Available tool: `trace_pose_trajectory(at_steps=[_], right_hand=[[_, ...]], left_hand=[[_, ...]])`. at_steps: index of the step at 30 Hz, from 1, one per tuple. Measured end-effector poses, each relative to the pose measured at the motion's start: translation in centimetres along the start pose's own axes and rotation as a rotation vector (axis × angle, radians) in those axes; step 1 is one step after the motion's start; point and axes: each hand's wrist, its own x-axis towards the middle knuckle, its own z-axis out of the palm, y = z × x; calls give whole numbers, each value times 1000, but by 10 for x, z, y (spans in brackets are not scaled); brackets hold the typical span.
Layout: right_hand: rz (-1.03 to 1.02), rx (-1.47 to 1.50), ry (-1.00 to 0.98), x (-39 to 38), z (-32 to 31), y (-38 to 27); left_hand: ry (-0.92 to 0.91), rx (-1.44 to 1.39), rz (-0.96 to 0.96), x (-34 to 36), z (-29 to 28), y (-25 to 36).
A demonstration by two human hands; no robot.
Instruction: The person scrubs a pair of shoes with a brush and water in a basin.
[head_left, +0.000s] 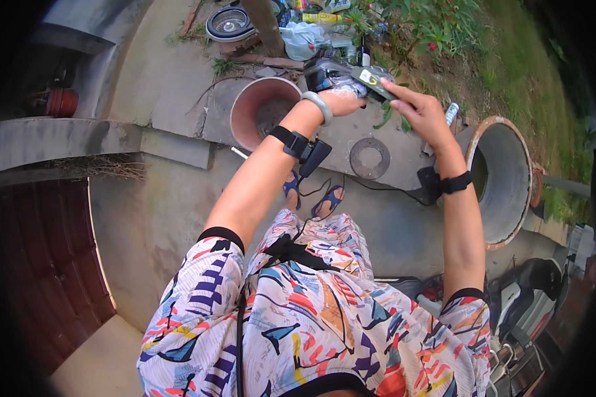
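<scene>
Both arms reach forward to the top of the head view. My right hand is closed, pinching a flat dark grey-green packet or box with a yellow mark between thumb and fingers. My left hand, below a pale bangle, has its fingers mostly hidden. It is against a dark bundle in clear plastic, directly beside the flat piece. Whether the left fingers grip that bundle I cannot make out.
A reddish clay pot stands to the left of the hands. On the right is a large round-rimmed jar. A flat disc lies on the ledge. Bottles and a white plastic bag lie beyond, with plants to their right.
</scene>
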Motion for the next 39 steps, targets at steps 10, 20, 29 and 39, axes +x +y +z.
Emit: trace_pose_trajectory(at_steps=[10, 20, 29, 39], right_hand=[[-249, -180, 97, 9, -3, -39], [-293, -186, -12, 38, 10, -72], [-301, -95, 85, 49, 0, -31], [-116, -303, -110, 38, -2, -51]], left_hand=[[90, 379, 205, 18, -2, -1], [-122, 109, -92, -3, -64, 51], [-56, -69, 85, 20, -27, -12], [2, 30, 250, 27, 5, -11]])
